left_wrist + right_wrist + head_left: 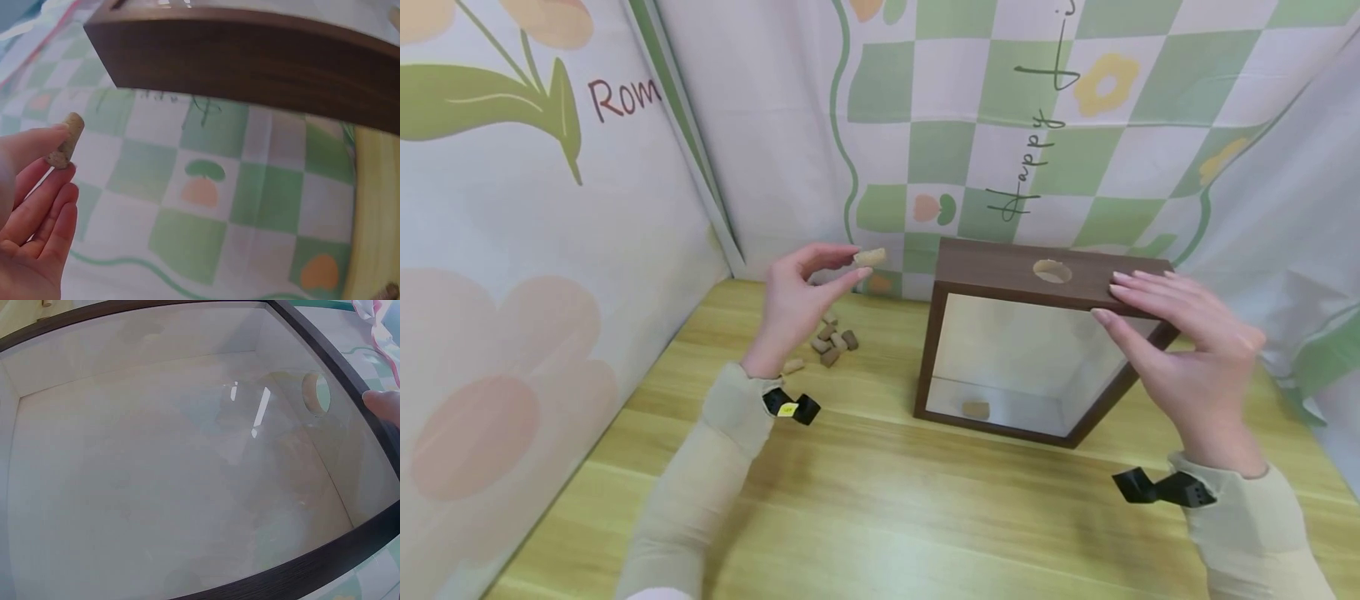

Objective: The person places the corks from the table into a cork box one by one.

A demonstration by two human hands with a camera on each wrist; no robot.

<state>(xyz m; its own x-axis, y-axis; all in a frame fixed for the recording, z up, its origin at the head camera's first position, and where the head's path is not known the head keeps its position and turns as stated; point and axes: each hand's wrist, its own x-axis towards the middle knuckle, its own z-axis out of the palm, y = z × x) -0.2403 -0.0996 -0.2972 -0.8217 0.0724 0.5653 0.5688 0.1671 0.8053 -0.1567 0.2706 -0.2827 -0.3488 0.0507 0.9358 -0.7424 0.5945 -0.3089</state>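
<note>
My left hand (797, 300) pinches a cork (871, 257) between thumb and fingers, raised left of a dark brown wooden box. In the left wrist view the cork (67, 140) shows speckled and cylindrical, with the box's side (250, 62) beyond it. The box (1000, 265) stands upright with a clear front pane and a round hole (1052, 271) in its top. One cork (976, 410) lies inside on the bottom. My right hand (1195, 350) rests on the box's top right corner, fingers on top and thumb at the front edge.
Several loose corks (831, 342) lie in a small pile on the wooden table (850, 500), left of the box and beyond the left wrist. A patterned curtain (940, 150) hangs close behind the box, and another cloth (550, 250) borders the table's left side.
</note>
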